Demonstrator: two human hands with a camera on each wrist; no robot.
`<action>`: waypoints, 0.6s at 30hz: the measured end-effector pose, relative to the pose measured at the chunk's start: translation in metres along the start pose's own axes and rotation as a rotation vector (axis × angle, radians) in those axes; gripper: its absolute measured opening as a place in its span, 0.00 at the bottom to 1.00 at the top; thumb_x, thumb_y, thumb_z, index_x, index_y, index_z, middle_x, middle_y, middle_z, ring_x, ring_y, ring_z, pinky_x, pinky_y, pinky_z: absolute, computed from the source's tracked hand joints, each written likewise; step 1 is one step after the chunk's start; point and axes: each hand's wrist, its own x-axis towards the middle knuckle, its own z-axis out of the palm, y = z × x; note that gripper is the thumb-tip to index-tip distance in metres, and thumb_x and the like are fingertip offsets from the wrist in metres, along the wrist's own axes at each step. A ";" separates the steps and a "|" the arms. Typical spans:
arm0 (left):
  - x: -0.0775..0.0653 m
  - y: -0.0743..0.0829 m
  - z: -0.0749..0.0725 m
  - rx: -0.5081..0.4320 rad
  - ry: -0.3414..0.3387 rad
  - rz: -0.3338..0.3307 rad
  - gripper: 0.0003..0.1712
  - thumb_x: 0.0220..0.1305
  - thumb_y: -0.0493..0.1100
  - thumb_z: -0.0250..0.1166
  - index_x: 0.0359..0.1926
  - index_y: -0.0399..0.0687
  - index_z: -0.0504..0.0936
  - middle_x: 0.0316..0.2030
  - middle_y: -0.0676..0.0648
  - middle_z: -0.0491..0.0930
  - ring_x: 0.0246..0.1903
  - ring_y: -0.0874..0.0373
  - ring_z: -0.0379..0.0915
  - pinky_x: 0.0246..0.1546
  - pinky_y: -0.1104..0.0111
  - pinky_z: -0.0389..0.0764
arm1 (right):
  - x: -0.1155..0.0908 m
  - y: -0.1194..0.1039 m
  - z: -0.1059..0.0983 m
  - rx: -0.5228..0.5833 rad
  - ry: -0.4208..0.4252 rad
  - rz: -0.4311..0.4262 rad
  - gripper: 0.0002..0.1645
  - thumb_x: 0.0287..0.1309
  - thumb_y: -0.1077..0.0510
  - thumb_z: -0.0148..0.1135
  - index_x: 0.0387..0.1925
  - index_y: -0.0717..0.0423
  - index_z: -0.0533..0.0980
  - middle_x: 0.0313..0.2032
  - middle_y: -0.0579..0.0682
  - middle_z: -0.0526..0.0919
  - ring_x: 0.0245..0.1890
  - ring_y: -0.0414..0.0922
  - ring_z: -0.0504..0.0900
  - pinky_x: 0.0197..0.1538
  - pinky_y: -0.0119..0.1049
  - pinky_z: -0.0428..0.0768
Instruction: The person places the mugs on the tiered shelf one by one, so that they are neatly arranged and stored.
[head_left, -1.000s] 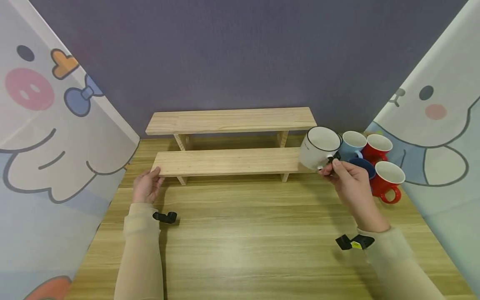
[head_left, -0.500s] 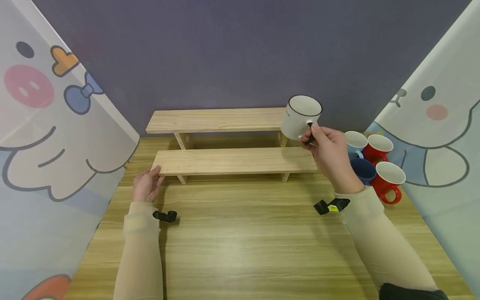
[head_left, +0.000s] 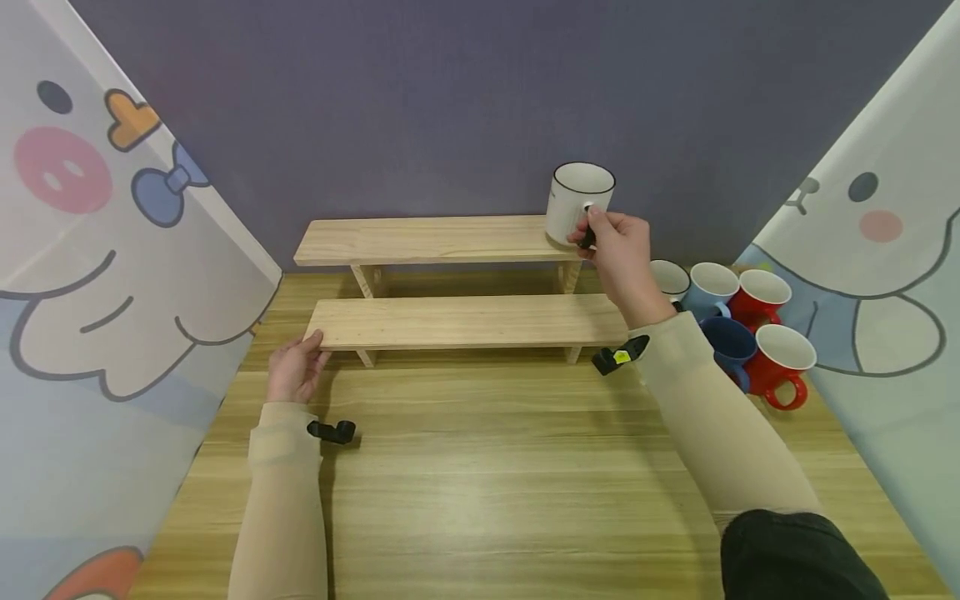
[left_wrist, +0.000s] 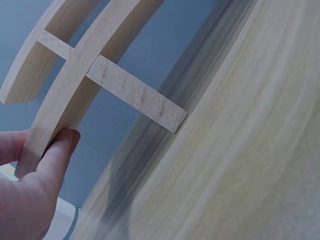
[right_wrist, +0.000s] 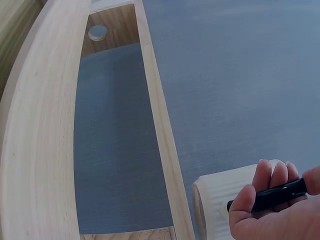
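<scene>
A white mug point(head_left: 564, 204) with a dark rim and a black handle stands upright at the right end of the upper board of a two-tier wooden shelf point(head_left: 427, 240). Whether its base touches the board cannot be told. My right hand point(head_left: 624, 262) pinches the mug by its handle; the right wrist view shows fingers curled round the black handle point(right_wrist: 280, 194). At the left end of the lower board point(head_left: 465, 321), my left hand point(head_left: 295, 369) grips the wood. Its thumb point(left_wrist: 56, 157) lies under the board in the left wrist view.
Right of the shelf, several mugs stand together: a dark-rimmed white one point(head_left: 670, 277) partly hidden by my right arm, a light blue one point(head_left: 708, 300), a dark blue one point(head_left: 729, 354) and red ones point(head_left: 780, 362). A grey wall point(head_left: 420, 108) rises behind.
My right hand has carried the white mug up and left, from beside the lower board's right end to the upper board's right end. The left hand keeps its grip in place.
</scene>
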 end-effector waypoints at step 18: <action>-0.002 0.001 0.001 0.005 0.018 -0.022 0.24 0.72 0.31 0.62 0.64 0.32 0.64 0.39 0.42 0.83 0.37 0.57 0.84 0.51 0.72 0.81 | 0.007 0.009 0.005 -0.161 -0.075 -0.003 0.23 0.79 0.52 0.52 0.39 0.70 0.79 0.38 0.56 0.81 0.39 0.45 0.83 0.41 0.39 0.83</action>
